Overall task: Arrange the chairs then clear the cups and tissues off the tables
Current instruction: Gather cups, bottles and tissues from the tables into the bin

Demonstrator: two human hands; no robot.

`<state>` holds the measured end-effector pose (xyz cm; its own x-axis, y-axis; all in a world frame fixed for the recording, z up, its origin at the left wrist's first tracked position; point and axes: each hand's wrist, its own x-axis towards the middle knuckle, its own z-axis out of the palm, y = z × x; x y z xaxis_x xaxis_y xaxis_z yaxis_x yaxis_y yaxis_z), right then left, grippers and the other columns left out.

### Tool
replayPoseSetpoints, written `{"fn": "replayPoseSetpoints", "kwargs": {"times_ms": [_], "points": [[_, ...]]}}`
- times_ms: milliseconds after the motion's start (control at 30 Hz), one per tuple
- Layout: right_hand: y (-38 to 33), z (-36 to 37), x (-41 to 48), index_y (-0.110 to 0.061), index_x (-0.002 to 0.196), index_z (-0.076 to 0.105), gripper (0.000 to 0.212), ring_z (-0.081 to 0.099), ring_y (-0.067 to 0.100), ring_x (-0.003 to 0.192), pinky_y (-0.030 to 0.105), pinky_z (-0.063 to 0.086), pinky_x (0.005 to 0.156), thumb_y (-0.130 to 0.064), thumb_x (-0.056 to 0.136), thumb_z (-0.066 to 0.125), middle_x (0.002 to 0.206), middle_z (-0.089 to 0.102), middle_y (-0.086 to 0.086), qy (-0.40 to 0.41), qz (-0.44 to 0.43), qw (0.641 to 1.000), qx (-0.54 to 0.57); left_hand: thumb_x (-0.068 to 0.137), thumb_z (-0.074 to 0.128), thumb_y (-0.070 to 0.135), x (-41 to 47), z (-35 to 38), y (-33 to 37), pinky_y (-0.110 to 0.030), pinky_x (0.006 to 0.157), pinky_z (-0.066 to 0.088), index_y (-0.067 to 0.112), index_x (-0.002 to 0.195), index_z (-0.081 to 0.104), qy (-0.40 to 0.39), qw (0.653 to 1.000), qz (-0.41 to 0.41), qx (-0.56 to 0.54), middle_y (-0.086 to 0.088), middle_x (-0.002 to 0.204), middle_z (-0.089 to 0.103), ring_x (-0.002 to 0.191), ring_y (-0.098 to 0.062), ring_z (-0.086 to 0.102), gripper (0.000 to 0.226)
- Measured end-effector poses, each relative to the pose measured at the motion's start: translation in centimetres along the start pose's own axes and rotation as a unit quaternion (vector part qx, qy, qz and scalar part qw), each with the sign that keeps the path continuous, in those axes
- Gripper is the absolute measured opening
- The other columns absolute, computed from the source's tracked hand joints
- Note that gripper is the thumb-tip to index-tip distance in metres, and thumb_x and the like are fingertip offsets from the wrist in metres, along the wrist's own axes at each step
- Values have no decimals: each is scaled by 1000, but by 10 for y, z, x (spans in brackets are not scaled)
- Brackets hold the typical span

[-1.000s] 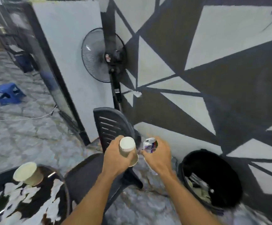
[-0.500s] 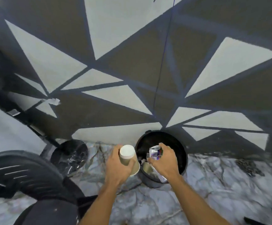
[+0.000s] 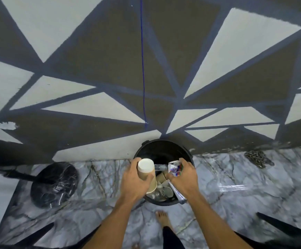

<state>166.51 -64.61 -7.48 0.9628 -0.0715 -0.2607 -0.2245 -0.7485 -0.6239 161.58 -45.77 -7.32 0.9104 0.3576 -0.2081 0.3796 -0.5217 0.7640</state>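
A black round bin (image 3: pixel 164 146) stands on the marble floor against the painted wall, holding several used cups and wrappers. My left hand (image 3: pixel 134 180) grips a brown paper cup (image 3: pixel 146 168), held bottom-up over the bin's left rim. My right hand (image 3: pixel 183 177) is closed on a crumpled silvery wrapper (image 3: pixel 174 168) with red and blue print, held over the bin's right side.
A round black fan base (image 3: pixel 53 184) sits on the floor left of the bin. A coiled chain (image 3: pixel 258 159) lies by the wall at right. My bare foot (image 3: pixel 162 218) stands just in front of the bin. Dark chair legs (image 3: pixel 279 225) show at the lower right.
The view has swung right from the chair and fan to the bin and come closer. Both hands now hang over the bin's opening, holding the same cup and wrapper.
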Motion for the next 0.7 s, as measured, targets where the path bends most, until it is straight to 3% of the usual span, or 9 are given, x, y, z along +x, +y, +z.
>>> {"fn": "replayPoseSetpoints", "kwargs": {"times_ms": [167, 300, 433, 500, 700], "points": [[10, -8, 64, -16, 145, 45, 86, 49, 22, 124, 32, 44, 101, -39, 71, 82, 133, 56, 4, -33, 15, 999, 2, 73, 78, 42, 46, 39, 23, -39, 93, 50, 42, 132, 44, -28, 997, -19, 75, 4, 125, 60, 113, -23, 57, 69], [17, -14, 107, -18, 151, 36, 92, 45, 22, 130, 33, 43, 102, -44, 74, 80, 142, 51, 4, -68, 16, 997, -28, 74, 73, 43, 79, 65, 34, -37, 93, 48, 28, 142, 48, -68, 986, 5, 150, -1, 128, 60, 118, -27, 56, 73], [21, -17, 141, -14, 158, 18, 109, 41, 27, 138, 34, 41, 106, -45, 75, 81, 153, 42, 8, -114, 15, 992, -43, 77, 71, 48, 102, 85, 38, -44, 106, 40, 25, 153, 32, -146, 961, -31, 233, -3, 145, 50, 133, -28, 44, 89], [23, -19, 153, -14, 157, 22, 101, 45, 28, 136, 34, 42, 105, -40, 78, 79, 150, 45, 10, -120, 18, 991, -51, 80, 69, 42, 108, 91, 42, -45, 108, 40, 24, 152, 32, -152, 960, -38, 231, -4, 145, 50, 133, -28, 43, 83], [25, -17, 167, -16, 134, 58, 60, 60, 26, 117, 34, 51, 96, -31, 79, 73, 130, 62, 8, -161, 9, 985, -56, 78, 65, 29, 119, 92, 50, -39, 96, 48, 23, 136, 53, -145, 968, -36, 202, -6, 124, 61, 117, -30, 56, 60]]}}
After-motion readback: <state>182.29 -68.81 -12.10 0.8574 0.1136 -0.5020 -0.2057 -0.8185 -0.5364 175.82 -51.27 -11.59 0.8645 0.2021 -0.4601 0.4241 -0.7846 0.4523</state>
